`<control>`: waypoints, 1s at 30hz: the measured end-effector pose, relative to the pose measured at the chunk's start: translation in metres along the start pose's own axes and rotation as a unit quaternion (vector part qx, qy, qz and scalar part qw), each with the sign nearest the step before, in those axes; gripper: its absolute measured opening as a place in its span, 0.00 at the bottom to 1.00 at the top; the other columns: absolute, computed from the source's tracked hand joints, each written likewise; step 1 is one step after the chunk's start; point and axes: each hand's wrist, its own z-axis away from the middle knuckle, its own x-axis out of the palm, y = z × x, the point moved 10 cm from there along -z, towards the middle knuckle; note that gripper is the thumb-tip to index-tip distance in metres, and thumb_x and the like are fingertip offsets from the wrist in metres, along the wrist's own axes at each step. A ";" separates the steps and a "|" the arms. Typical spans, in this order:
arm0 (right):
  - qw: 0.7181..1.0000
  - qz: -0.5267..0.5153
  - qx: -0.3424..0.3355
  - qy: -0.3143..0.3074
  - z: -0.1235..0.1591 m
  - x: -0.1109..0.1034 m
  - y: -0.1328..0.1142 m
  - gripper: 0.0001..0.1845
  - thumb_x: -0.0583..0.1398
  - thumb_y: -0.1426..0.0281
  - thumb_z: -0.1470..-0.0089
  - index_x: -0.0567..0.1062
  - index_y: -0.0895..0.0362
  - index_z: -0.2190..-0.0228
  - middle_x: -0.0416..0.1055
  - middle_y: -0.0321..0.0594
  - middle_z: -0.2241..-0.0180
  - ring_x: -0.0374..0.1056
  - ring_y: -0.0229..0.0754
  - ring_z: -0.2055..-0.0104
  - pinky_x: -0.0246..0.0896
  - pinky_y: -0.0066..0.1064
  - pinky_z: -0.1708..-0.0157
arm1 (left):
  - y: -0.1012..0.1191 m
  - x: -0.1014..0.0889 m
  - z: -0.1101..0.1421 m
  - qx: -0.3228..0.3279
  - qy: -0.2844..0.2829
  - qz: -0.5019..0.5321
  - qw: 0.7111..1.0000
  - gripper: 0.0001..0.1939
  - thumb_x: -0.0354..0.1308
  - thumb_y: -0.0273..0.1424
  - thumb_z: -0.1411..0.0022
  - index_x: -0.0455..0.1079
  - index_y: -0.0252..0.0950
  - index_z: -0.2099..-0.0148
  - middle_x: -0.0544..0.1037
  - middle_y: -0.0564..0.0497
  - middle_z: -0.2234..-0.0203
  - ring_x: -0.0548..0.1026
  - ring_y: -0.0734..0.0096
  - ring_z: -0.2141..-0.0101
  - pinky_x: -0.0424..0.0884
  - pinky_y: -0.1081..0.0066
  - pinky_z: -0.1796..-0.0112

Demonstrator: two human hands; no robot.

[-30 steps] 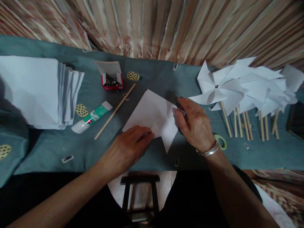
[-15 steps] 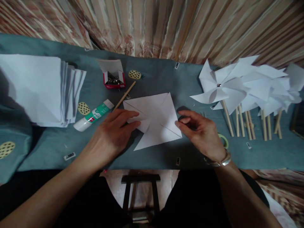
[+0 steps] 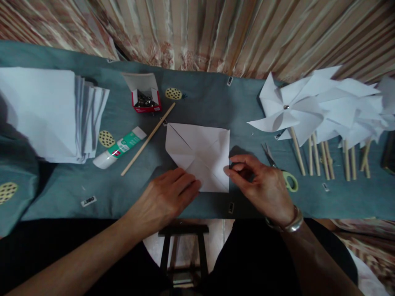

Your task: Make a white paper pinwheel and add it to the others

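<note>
A square white sheet of paper [image 3: 206, 152] with cuts running in from its corners lies in front of me. My left hand [image 3: 173, 195] is closed at its lower-left edge, where a cut corner is partly hidden under the fingers. At the right edge, my right hand [image 3: 257, 183] holds the sheet between thumb and forefinger, the other fingers curled. Left of the paper, a thin wooden stick [image 3: 148, 139] lies slanted beside a green-and-white glue stick [image 3: 120, 148]. Scissors with green handles [image 3: 290, 181] lie partly hidden behind my right hand.
Several white paper pinwheels on sticks [image 3: 296, 109] overlap at the right. A stack of white paper [image 3: 40, 115] stands at the left. An open red box [image 3: 146, 100] of small metal pieces sits at the back, near the curtain [image 3: 200, 37]. A blue-green cloth [image 3: 210, 94] covers the table.
The sheet has turned clockwise. My left hand has moved from its left side down to its lower-left edge, uncovering the wooden stick. My right hand has shifted slightly downward, still at the right edge.
</note>
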 end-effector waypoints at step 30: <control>0.957 -0.262 -0.067 -0.107 -0.003 0.023 -0.015 0.06 0.66 0.73 0.43 0.82 0.51 0.64 0.80 0.40 0.53 0.75 0.43 0.48 0.71 0.38 0.47 | 0.001 -0.005 -0.004 -0.012 0.002 0.027 1.000 0.06 0.56 0.22 0.33 0.74 0.29 0.62 0.80 0.48 0.70 0.76 0.64 0.70 0.77 0.67 0.72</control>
